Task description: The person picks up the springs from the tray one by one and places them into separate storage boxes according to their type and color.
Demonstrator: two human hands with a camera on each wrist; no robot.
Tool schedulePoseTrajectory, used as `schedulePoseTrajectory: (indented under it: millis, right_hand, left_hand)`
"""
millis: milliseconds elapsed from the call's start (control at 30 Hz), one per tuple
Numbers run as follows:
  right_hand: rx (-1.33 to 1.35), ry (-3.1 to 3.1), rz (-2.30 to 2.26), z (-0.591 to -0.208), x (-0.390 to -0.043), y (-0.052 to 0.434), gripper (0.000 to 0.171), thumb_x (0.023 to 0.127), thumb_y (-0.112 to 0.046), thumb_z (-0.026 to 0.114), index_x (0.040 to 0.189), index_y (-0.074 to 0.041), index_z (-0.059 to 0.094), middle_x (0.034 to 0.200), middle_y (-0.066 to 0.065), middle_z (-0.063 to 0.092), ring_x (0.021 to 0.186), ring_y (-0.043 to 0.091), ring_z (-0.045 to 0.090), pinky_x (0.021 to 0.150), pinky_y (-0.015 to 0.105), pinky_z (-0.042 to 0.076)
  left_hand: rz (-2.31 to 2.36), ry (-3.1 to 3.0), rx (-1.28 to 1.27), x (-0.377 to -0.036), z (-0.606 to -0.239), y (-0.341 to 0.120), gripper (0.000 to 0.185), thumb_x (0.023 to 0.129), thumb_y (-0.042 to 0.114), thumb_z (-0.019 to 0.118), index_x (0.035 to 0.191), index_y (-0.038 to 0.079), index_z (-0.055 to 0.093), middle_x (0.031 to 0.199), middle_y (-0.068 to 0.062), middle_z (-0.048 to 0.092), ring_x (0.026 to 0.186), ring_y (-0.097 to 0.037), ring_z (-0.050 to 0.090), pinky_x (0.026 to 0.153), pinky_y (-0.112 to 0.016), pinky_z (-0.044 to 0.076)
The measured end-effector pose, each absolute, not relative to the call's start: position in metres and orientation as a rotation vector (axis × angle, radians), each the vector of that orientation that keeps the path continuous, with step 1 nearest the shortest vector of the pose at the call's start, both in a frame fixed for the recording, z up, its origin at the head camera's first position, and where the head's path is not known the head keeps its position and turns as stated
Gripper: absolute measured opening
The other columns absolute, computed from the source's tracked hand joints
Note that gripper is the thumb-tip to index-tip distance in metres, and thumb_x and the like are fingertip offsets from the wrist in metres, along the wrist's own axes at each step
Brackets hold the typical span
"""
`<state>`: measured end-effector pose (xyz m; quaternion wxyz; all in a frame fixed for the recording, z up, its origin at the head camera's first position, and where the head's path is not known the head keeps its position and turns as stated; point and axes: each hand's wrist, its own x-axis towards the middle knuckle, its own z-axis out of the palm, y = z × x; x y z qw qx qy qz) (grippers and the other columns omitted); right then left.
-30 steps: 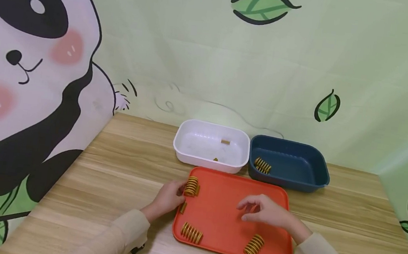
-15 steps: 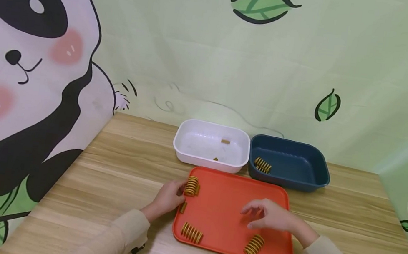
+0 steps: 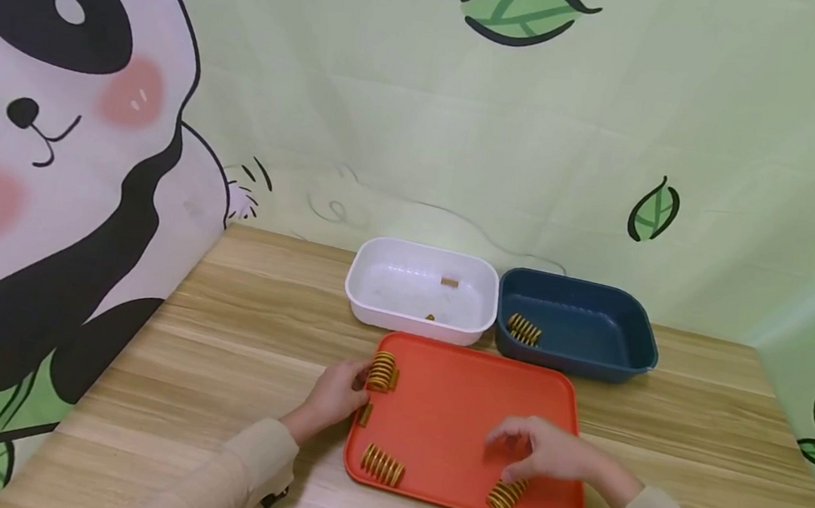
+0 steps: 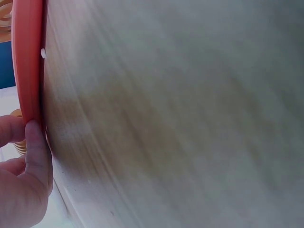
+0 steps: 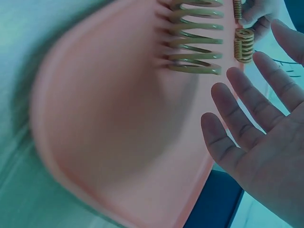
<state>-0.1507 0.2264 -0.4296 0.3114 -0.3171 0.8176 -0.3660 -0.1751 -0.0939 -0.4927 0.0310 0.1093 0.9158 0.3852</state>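
In the head view my left hand (image 3: 334, 396) grips the left rim of the red tray (image 3: 448, 426); the left wrist view has the thumb against the tray's edge (image 4: 29, 61). My right hand (image 3: 547, 453), fingers spread and relaxed, hovers just above a large yellow coil spring (image 3: 506, 498) near the tray's front right, partly covering it. That spring (image 5: 197, 38) looms large in the right wrist view, apart from the fingers. Another large spring (image 3: 382, 465) lies at the front left. A third large spring (image 3: 382, 370) sits by my left hand, with small springs (image 3: 365, 414) close by.
Behind the tray stands a white bin (image 3: 370, 317) holding small brownish pieces. Right beside it is a dark blue bin (image 3: 576, 365) with a large coil spring (image 3: 524, 330) inside. A printed cloth wall rises at the back of the wooden table (image 3: 257, 312).
My right hand has moved right and toward the tray's front, over the front right spring. The left hand stays at the tray's rim; the springs lie where they were.
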Motion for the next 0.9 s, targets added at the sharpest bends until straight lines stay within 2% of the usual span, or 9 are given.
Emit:
schedulePoseTrajectory:
  millis: [167,600,900]
  right_hand:
    - [-0.784,2.129,-0.937,-0.434,-0.147,0.229,0.037,0.075,-0.017,0.066,0.11,-0.007,0.057,0.11,0.007,0.058,0.102,0.027,0.047,0.088,0.041,0.039]
    - [-0.816,2.156,-0.873,-0.45,-0.144,0.24,0.036,0.074,-0.02,0.067,0.108,-0.011,0.059,0.108,0.003,0.055,0.1,0.014,0.046,0.086,0.028,0.038]
    - [-0.85,2.097,-0.937,-0.454,-0.142,0.243,0.035,0.071,-0.014,0.068,0.105,-0.007,0.06,0.098,0.004,0.052,0.086,0.007,0.042,0.072,0.023,0.036]
  left_hand:
    - [1.187,2.83,0.333,-0.175,-0.492,-0.093,0.05,0.068,-0.005,0.06,0.118,-0.004,0.052,0.087,-0.011,0.062,0.077,-0.018,0.057,0.067,-0.028,0.048]
    - [1.191,2.843,0.334,-0.174,-0.493,-0.093,0.052,0.067,-0.005,0.059,0.118,-0.006,0.052,0.086,-0.013,0.061,0.075,-0.019,0.058,0.065,-0.029,0.048]
    - [1.189,2.84,0.325,-0.175,-0.492,-0.093,0.052,0.068,-0.005,0.06,0.119,-0.004,0.052,0.085,-0.011,0.062,0.075,-0.018,0.057,0.066,-0.028,0.048]
